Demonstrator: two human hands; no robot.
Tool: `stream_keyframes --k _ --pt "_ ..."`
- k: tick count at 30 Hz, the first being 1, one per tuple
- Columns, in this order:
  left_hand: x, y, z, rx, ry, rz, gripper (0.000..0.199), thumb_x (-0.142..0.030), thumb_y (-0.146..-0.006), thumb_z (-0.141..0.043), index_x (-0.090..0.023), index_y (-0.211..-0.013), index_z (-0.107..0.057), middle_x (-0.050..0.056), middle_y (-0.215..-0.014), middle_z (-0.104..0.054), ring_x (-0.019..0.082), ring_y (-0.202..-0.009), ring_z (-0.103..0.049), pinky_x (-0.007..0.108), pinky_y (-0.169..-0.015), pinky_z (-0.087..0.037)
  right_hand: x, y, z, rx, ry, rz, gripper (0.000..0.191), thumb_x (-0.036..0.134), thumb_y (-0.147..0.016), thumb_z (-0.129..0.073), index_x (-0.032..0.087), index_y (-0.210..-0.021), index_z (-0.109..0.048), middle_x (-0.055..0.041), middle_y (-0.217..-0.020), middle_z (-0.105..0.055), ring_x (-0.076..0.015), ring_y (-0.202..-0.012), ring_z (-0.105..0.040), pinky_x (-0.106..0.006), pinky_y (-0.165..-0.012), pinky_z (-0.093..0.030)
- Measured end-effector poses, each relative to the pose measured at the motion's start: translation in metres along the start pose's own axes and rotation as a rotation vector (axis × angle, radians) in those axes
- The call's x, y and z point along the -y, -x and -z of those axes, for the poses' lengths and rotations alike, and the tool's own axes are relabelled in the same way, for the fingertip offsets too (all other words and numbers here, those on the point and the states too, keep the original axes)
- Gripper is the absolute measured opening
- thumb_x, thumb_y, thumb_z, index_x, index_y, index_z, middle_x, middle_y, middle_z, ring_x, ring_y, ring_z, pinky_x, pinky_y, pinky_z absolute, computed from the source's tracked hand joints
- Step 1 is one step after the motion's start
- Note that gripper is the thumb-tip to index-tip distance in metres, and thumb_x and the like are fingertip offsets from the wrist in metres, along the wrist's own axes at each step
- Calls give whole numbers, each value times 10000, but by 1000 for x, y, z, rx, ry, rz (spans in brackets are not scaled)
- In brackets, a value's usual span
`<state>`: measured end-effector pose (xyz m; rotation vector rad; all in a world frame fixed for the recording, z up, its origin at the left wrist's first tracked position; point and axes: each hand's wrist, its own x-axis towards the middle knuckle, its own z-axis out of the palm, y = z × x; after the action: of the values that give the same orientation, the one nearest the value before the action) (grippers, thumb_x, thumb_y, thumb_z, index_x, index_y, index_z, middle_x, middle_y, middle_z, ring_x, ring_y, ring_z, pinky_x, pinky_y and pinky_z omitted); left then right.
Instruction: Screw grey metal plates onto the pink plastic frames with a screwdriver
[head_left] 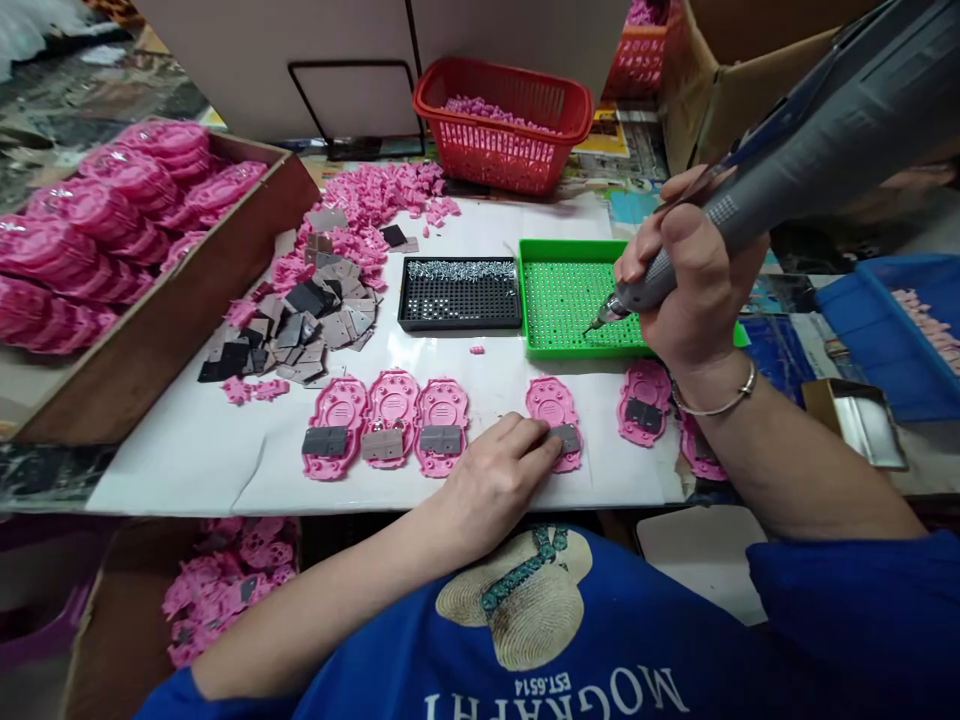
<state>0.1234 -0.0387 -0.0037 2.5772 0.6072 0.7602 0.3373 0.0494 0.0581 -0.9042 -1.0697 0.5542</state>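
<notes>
In my right hand is a grey electric screwdriver, fingers wrapped round its front end. Its bit points down into a green perforated tray holding small screws. My left hand is closed at a pink plastic casing half, its fingertips pressing the grey plate on it. Left of that hand, three similar casings lie in a row, each with a plate across its lower part. Another pink casing with a dark plate lies to the right, and one more is partly hidden by my right forearm.
A black perforated tray of screws adjoins the green one. Loose plates and small pink parts are heaped at left. A cardboard box of pink casings, a red basket and a blue bin stand around the work area.
</notes>
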Motion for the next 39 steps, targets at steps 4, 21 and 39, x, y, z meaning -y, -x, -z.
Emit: stream_keyframes --k 4,21,39 --pt "-1 1 1 6 -8 -5 202 -83 -964 -473 -81 -1110 -613 136 -1065 -638 207 -919 -561 326 -765 -540 0 2 0 39 -26 -2 217 461 -708 -760 328 -848 -660 58 -589 -483 -125 -441 -440 -333 -447 -391" --pt "0 -1 0 16 10 36 182 -90 -959 -488 -114 -1072 -629 130 -1073 -634 199 -949 -572 324 -794 -530 -7 6 -1 19 12 -17 244 537 -653 -743 410 -797 -593 73 -592 -529 -142 -465 -354 -346 -468 -354" --pt "3 1 -8 -137 -41 9 271 -122 -972 -489 -108 -1241 -516 77 -940 -660 165 -837 -577 298 -741 -521 63 44 -17 81 -102 83 288 558 -781 -712 276 -807 -661 36 -605 -392 -105 -457 -368 -292 -414 -331"
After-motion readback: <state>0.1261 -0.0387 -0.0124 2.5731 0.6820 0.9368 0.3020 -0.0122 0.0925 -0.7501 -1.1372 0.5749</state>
